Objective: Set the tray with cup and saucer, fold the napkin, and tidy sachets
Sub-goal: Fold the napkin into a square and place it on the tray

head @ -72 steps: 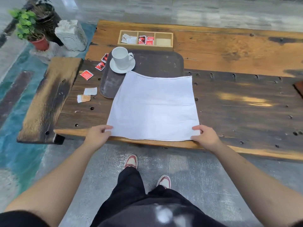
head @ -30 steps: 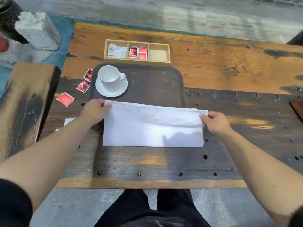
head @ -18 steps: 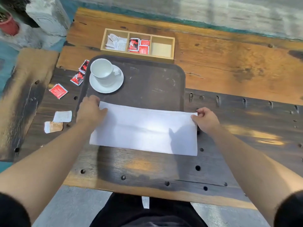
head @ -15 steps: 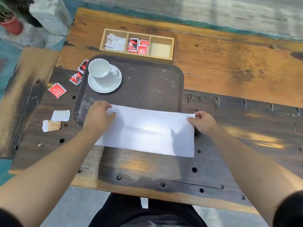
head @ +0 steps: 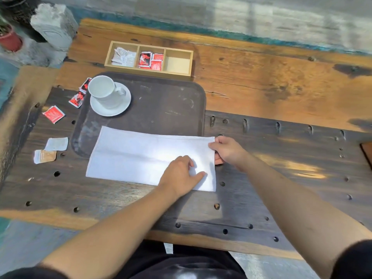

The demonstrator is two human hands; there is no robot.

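The white napkin (head: 141, 156), folded in half into a long strip, lies across the near edge of the dark tray (head: 165, 105) and the table. My left hand (head: 179, 176) rests flat on the napkin's right part, fingers spread. My right hand (head: 225, 150) pinches the napkin's right edge. A white cup (head: 103, 91) stands on its saucer (head: 112, 107) in the tray's far left corner. Red sachets (head: 54, 114) and pale sachets (head: 56, 143) lie loose on the table left of the tray.
A wooden three-compartment box (head: 149, 58) sits behind the tray with white sachets left, red ones in the middle, and a bare right compartment. A stone block (head: 53, 25) and potted plant (head: 10, 38) stand far left. The wooden table (head: 281, 93) has peg holes.
The napkin was folded in half away from me. My left hand then slid from the napkin's left end across to its right part, beside my right hand.
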